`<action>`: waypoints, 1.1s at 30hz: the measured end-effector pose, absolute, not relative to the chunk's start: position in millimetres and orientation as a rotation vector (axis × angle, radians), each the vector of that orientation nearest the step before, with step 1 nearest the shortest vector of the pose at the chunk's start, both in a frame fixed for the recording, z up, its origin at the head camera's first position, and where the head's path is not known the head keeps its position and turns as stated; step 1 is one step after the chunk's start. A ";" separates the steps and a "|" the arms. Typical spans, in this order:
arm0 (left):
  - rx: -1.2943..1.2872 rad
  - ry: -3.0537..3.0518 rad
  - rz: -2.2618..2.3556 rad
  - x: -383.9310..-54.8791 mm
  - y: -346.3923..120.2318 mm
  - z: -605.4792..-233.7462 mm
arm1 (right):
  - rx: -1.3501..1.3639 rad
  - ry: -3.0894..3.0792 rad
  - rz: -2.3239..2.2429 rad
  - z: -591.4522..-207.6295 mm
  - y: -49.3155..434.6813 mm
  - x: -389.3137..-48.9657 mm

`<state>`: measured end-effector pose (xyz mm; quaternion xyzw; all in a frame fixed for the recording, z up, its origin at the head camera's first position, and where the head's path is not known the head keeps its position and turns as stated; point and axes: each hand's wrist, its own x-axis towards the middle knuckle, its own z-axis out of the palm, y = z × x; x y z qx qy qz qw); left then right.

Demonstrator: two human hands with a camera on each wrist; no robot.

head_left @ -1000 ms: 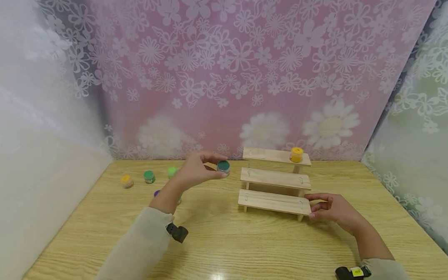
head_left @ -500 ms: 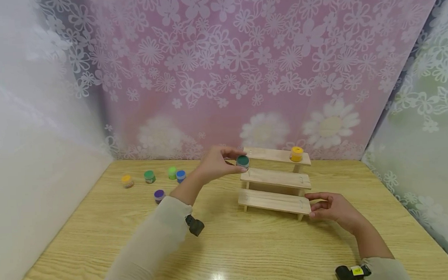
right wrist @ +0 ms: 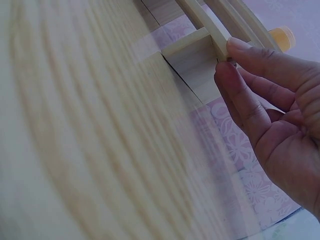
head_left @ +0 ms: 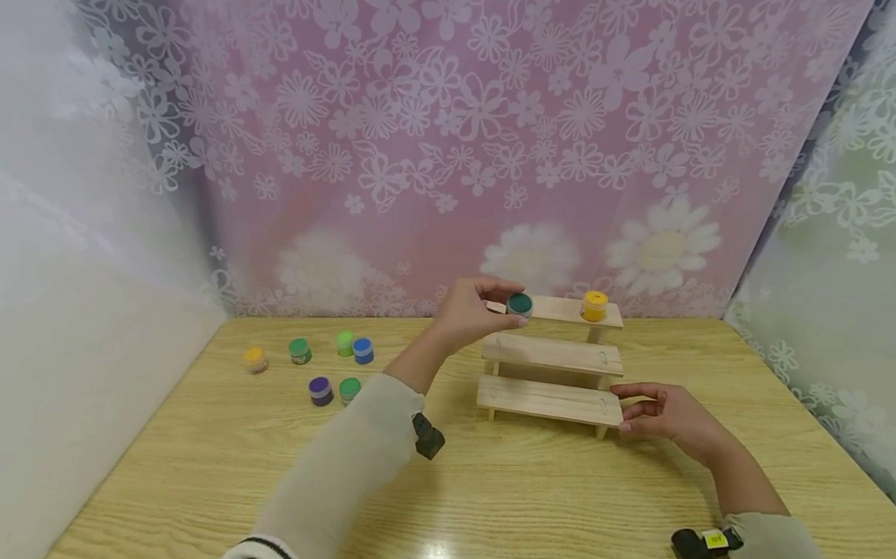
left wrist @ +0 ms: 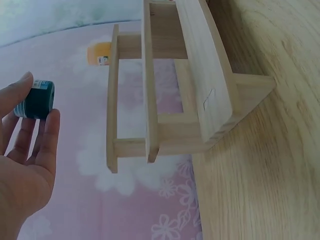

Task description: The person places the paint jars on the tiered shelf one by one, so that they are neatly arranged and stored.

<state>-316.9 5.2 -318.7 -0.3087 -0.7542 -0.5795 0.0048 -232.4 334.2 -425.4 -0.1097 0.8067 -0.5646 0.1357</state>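
Note:
My left hand point(head_left: 470, 313) pinches a small jar with a dark green lid point(head_left: 520, 305) between thumb and fingers, over the left part of the top step of a three-step wooden shelf point(head_left: 547, 400). In the left wrist view this dark green jar point(left wrist: 40, 100) is apart from the shelf boards. A jar with a yellow lid point(head_left: 594, 306) stands on the right end of the top step. My right hand point(head_left: 672, 420) holds the right end of the lowest step; in the right wrist view, thumb and fingers of that hand point(right wrist: 280, 110) pinch the board's corner point(right wrist: 220, 42).
On the table's left side stand several more small jars: yellow point(head_left: 255, 360), green point(head_left: 299, 351), light green point(head_left: 345, 344), blue point(head_left: 363, 350), purple point(head_left: 320, 391) and another green one point(head_left: 349, 390). A pink floral curtain point(head_left: 412, 148) hangs behind the table point(head_left: 502, 494).
My left hand has carried the dark green jar rightward and slightly up, from beside the shelf to over its top step. The right hand stays on the shelf's lowest step.

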 end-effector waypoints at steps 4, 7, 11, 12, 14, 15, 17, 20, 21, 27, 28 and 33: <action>-0.877 -2.368 -1.805 -322.8 17.6 -321.9 | -0.314 2.333 -1.639 -425.0 334.5 -231.9; -0.823 -2.378 -1.777 -326.9 26.5 -325.5 | -0.316 2.333 -1.641 -425.0 334.8 -231.7; -0.780 -2.395 -1.733 -331.0 35.7 -329.5 | -0.321 2.325 -1.646 -425.8 335.1 -232.0; -0.777 -2.401 -1.718 -332.1 37.5 -330.3 | -0.321 2.321 -1.647 -426.1 335.1 -232.2; -0.775 -2.412 -1.701 -333.8 40.6 -331.5 | -0.319 2.318 -1.650 -426.2 335.1 -232.4; -0.775 -2.420 -1.692 -335.0 42.0 -332.1 | -0.319 2.321 -1.649 -426.2 335.0 -232.5; -0.769 -2.426 -1.691 -337.5 44.4 -333.4 | -0.317 2.329 -1.644 -425.9 334.8 -232.4; -0.751 -2.433 -1.692 -342.8 48.4 -336.6 | -0.315 2.341 -1.638 -425.3 334.3 -232.0; -0.747 -2.435 -1.696 -344.6 49.7 -338.0 | -0.312 2.341 -1.638 -425.2 334.1 -231.8; -0.690 -2.440 -1.723 -349.4 58.8 -344.3 | -0.316 2.331 -1.647 -424.1 333.8 -230.9; -0.672 -2.442 -1.722 -349.1 60.6 -344.6 | -0.319 2.330 -1.647 -424.0 333.7 -230.7; -0.605 -2.436 -1.716 -351.1 69.2 -347.5 | -0.320 2.329 -1.647 -423.5 332.8 -230.3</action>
